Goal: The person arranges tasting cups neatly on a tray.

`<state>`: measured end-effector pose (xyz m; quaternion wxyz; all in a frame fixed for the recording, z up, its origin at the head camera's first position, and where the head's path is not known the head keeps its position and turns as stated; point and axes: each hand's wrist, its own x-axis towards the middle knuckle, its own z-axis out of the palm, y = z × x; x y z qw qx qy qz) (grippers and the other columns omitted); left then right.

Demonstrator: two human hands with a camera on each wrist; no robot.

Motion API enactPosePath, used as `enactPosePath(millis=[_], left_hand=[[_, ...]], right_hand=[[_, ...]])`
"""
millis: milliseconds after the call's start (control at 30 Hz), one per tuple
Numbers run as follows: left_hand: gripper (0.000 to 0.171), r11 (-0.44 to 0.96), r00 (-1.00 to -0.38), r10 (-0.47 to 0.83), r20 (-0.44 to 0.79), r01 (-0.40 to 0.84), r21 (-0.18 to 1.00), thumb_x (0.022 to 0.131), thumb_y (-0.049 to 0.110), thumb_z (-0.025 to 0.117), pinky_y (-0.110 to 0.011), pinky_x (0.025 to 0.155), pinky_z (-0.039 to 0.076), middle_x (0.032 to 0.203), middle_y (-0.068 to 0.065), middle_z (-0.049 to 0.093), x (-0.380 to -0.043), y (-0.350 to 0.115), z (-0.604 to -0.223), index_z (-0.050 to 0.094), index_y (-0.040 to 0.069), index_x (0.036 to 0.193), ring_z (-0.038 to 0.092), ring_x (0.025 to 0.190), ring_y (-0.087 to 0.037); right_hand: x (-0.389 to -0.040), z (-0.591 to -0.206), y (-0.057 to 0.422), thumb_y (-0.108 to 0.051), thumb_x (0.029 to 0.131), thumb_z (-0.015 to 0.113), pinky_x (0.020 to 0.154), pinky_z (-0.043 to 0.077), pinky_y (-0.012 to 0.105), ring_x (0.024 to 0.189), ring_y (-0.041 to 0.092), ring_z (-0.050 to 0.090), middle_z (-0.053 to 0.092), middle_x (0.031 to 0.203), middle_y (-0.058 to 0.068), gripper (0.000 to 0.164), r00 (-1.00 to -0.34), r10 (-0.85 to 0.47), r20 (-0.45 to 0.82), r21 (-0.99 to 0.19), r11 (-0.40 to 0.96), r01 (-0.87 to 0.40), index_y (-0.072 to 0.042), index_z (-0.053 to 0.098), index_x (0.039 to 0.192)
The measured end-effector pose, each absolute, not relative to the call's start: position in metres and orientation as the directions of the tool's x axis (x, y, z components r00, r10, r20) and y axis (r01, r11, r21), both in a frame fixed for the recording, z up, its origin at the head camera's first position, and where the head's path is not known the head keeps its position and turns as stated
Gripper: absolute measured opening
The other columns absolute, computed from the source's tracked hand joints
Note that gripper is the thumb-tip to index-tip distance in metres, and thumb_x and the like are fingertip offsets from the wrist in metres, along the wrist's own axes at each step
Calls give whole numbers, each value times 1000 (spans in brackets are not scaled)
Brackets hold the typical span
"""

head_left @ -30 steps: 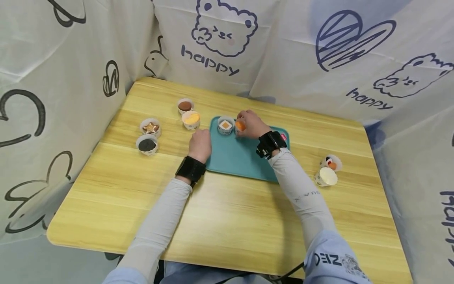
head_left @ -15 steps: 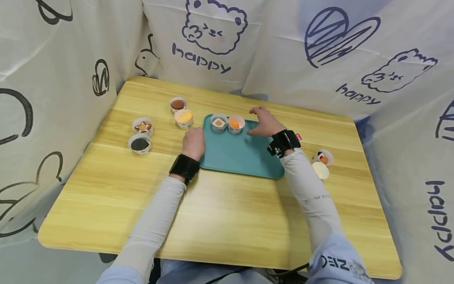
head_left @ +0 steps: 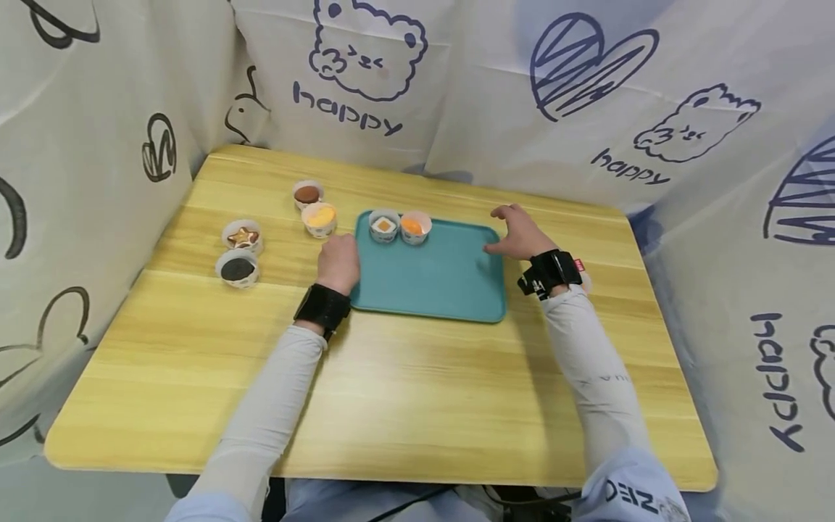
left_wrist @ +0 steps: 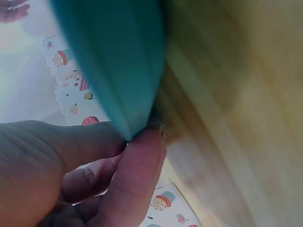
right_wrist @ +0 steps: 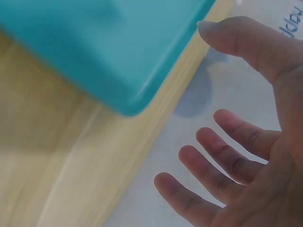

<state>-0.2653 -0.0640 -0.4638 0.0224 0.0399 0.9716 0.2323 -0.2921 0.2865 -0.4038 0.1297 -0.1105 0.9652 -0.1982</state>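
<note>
On the table, a teal tray point(head_left: 430, 286) bears two small paper cups at its far left corner. One cup point(head_left: 383, 238) contains a white square piece with an orange middle, the other cup point(head_left: 414, 240) an orange piece. My left hand point(head_left: 338, 263) grips the tray's left edge; thumb and forefinger point(left_wrist: 137, 179) pinch the rim in the left wrist view. Over the tray's right edge hovers my right hand point(head_left: 520, 233), holding nothing. Its fingers point(right_wrist: 208, 175) and thumb are spread apart in the right wrist view.
Left of the tray stand more paper cups: a yellow-filled one point(head_left: 320, 233), a brown-filled one point(head_left: 308, 185), one with a gold star point(head_left: 243, 237) and a black-filled one point(head_left: 238, 281). Part of a pale cup point(head_left: 586, 282) shows behind my right wrist. Drawn-on white cloth point(head_left: 476, 109) hangs around the table.
My right hand has let go of the cup with the orange piece and moved right, away from it. My left hand stays at the tray's edge. The head view has shifted.
</note>
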Motion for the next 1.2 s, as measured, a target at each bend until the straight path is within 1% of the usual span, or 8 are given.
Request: enactPosePath(millis=[200,400,567,800,1000,1200], left_hand=[[21,883,-994,101,-29,76,464,96,-6,51,-55,80,58,102,-31,68,-265,-64,-464,68,-13,105,67,96,-46],[21,879,-993,111,-31,83,469,95,-7,51,-56,80,58,102,-33,67,-265,-67,-463,68,-14,106,66,96,-48],[20,874,-992,119,-39,87,478,94,-8,53,-55,80,58,101,-33,67,-264,-66,-462,68,-14,105,66,95,-47],[21,883,-993,109,-49,74,464,95,-8,51,-55,79,58,101,-32,68,-265,-64,-462,68,-14,106,67,95,-47],[21,883,-992,120,-32,92,461,94,-8,52,-56,78,58,101,-33,68,-265,-63,-461,69,-15,105,67,95,-47],[22,886,-993,115,-32,88,455,94,-8,51,-55,78,58,101,-33,68,-265,-64,-462,68,-15,105,67,95,-47]], right_hand=[[-281,-403,313,-22,89,78,112,34,57,139,47,36,39,149,31,76,-958,-210,-196,-407,906,-116,7,40,148],[-270,-403,332,-23,88,78,112,34,58,137,47,38,40,147,31,76,-969,-171,-181,-404,911,-85,8,42,146],[-256,-404,350,-22,90,75,112,34,60,137,48,36,38,148,32,73,-974,-121,-190,-407,913,-34,8,41,147],[-237,-410,378,-24,93,73,110,35,61,136,49,36,34,150,32,71,-978,-34,-204,-407,912,53,5,39,149],[-223,-407,396,-25,94,70,108,35,63,134,51,36,34,148,35,71,-975,-5,-220,-406,910,87,7,39,149],[-214,-410,411,-27,95,69,105,37,61,130,48,39,35,147,35,72,-971,31,-236,-390,912,124,8,38,149]])
